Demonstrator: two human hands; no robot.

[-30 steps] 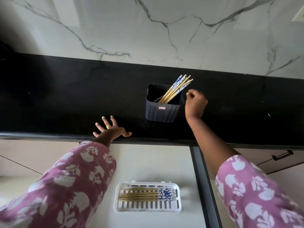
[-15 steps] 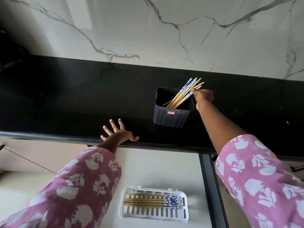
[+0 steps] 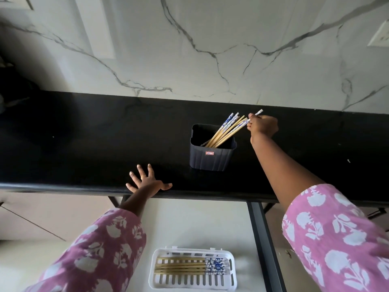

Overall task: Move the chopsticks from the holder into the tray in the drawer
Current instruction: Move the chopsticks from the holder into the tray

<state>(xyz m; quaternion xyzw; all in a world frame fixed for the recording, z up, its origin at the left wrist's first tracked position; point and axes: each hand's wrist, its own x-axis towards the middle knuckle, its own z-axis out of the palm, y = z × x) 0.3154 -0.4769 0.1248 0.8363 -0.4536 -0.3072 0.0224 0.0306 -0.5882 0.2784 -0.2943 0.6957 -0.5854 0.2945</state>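
A dark square holder (image 3: 212,157) stands on the black counter (image 3: 88,144) with several wooden chopsticks (image 3: 226,131) leaning out to the upper right, their tops patterned blue and white. My right hand (image 3: 262,126) is just right of the holder and pinches the patterned top of a chopstick. My left hand (image 3: 145,180) lies flat with spread fingers on the counter's front edge. Below, in the open drawer (image 3: 189,226), a white slotted tray (image 3: 192,283) holds several chopsticks lying side by side.
A white marble wall with grey veins rises behind the counter. A dark drawer side rail (image 3: 266,249) runs down to the right of the tray. A wall socket (image 3: 380,34) sits at the far upper right.
My right hand has moved up from beside the holder to the chopstick tops and pinched one. The left hand has stayed on the counter edge.
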